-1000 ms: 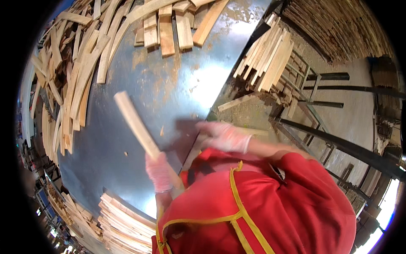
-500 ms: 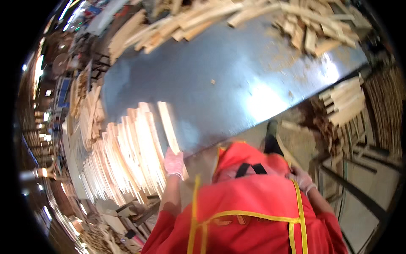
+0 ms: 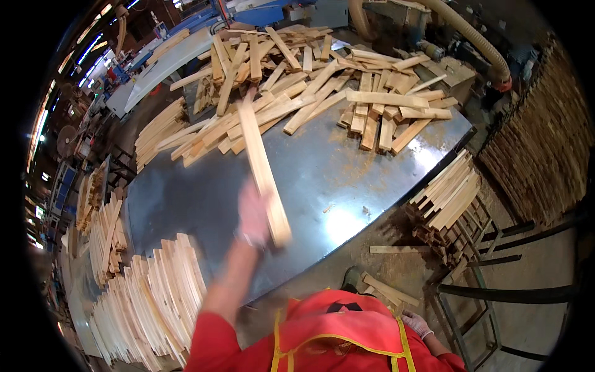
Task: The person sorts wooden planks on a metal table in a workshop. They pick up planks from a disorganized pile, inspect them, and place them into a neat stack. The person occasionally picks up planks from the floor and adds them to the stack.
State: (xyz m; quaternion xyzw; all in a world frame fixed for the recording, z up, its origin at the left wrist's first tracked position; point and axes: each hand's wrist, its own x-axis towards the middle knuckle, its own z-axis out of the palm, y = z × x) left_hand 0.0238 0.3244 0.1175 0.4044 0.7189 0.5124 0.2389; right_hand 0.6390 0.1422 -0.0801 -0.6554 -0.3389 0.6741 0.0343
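My left hand (image 3: 253, 214), in a pale glove and smeared by motion, grips a long wooden slat (image 3: 263, 167) by its left edge. The slat hangs tilted above the metal tabletop (image 3: 186, 177), its far end over a heap of slats (image 3: 279, 102). Down at my right side, my gloved right hand (image 3: 416, 323) lies beside the red apron (image 3: 338, 319) with its fingers loosely out and nothing seen in them. A row of slats (image 3: 164, 285) lies side by side at the table's near left.
More slats (image 3: 393, 105) are piled at the far right of the table, with sawdust around them. Stacked slats (image 3: 449, 189) stand beside a metal frame (image 3: 508, 294) on the right. A tall wood stack (image 3: 539, 136) rises behind. Loose pieces (image 3: 387, 290) lie on the floor near my foot.
My left hand has moved forward from the near edge by the slat row, carrying a slat toward the far heap. The view has tilted up; my right hand stays by the apron.
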